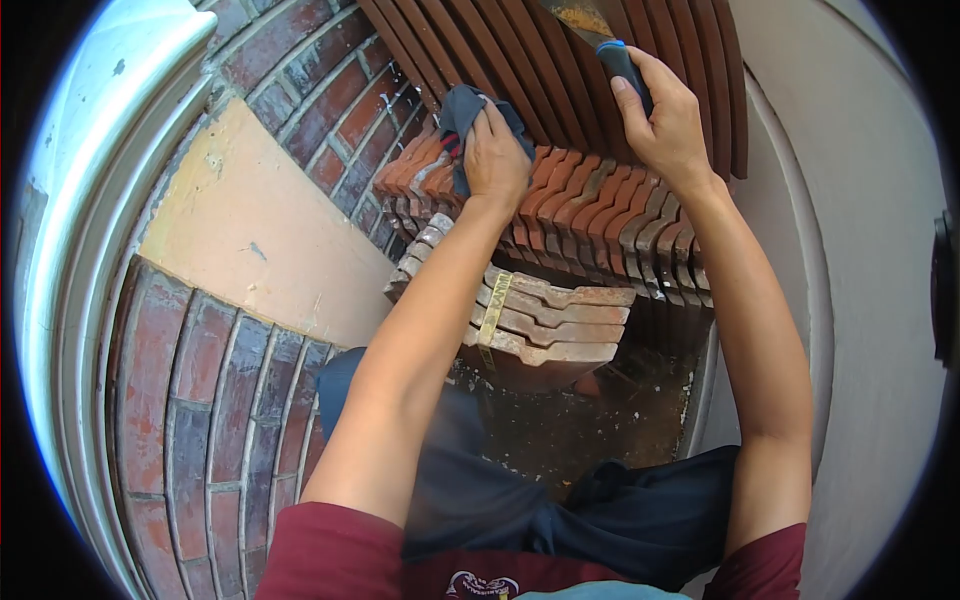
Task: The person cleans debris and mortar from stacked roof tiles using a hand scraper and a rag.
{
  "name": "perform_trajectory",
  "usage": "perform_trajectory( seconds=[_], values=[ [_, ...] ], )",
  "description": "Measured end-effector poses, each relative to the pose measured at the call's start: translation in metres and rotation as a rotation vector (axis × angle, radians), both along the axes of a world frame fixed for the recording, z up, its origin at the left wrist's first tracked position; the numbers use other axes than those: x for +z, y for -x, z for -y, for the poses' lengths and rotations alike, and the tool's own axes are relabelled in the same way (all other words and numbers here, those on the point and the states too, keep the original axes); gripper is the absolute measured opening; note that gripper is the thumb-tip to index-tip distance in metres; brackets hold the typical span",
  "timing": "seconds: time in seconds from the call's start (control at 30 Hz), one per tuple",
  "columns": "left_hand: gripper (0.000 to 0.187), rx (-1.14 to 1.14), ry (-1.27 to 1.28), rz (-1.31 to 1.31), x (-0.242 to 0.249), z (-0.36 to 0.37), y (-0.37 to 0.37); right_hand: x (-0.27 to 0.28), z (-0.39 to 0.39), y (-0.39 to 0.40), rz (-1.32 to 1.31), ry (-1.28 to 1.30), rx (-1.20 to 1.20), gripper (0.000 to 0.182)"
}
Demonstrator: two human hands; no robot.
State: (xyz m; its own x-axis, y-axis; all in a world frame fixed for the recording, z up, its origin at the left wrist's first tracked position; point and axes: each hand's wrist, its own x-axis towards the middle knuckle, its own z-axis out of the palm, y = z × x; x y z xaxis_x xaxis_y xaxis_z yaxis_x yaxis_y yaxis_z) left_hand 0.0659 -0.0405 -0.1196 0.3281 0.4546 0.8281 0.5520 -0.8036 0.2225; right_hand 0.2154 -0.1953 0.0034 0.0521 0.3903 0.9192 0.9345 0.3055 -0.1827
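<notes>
My left hand point(496, 160) is closed around a bunched dark grey cloth point(462, 108) with a bit of red on it. It rests at the top edge of a row of orange-red clay roof tiles point(570, 190) standing on edge. Higher up on the right, my right hand point(664, 120) grips the dark, blue-trimmed handle of a scraper point(622, 75). The scraper's metal blade point(583, 18) points up and left, with orange-brown residue on it, and overlaps the brown ribbed panels point(540, 85) behind.
Nearer my legs lies a smaller stack of pale, worn tiles point(560, 325), with a yellow measuring tape point(494, 308) across it. A brick wall point(205, 400) with a plain beige panel point(260, 220) runs along the left. A grey wall point(870, 250) closes the right side. The dark floor point(620, 430) is speckled with debris.
</notes>
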Motion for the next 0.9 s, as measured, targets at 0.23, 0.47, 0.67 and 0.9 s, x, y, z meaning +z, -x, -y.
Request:
perform_trajectory(
  seconds=[0.23, 0.47, 0.67, 0.9],
  values=[
    [0.069, 0.005, -0.144, 0.064, 0.074, -0.024, 0.021, 0.006, -0.008, 0.009, 0.023, -0.018, -0.004, 0.03],
    [0.053, -0.095, 0.238, -0.359, 0.005, 0.01, 0.042, -0.005, -0.012, 0.013, 0.013, 0.067, 0.018, 0.032],
    [0.035, -0.197, 0.314, -0.795, 0.055, 0.02, 0.069, 0.011, -0.008, 0.008, 0.029, 0.12, 0.008, 0.037],
    [0.033, -0.067, 0.15, -0.605, 0.103, -0.056, 0.118, 0.032, 0.009, 0.019, -0.04, 0.54, -0.062, 0.035]
  ],
)
